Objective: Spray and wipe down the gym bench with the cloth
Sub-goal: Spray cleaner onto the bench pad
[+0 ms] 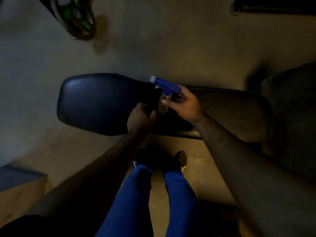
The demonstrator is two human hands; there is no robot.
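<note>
The gym bench lies across the middle of the view, with a dark blue seat pad (95,103) on the left and a longer dark pad (236,113) on the right. My right hand (185,106) holds a spray bottle (166,87) over the gap between the pads. The bottle has a blue trigger head, a white nozzle pointing left and a clear body. My left hand (139,119) is closed on a black cloth (151,98), which rests on the right end of the seat pad. The dim light hides the cloth's edges.
A weight plate with green markings (77,19) lies on the grey floor at the top left. A dark bar (273,6) crosses the top right. My legs in blue trousers and dark shoes (181,159) stand just in front of the bench. A low block (18,178) sits lower left.
</note>
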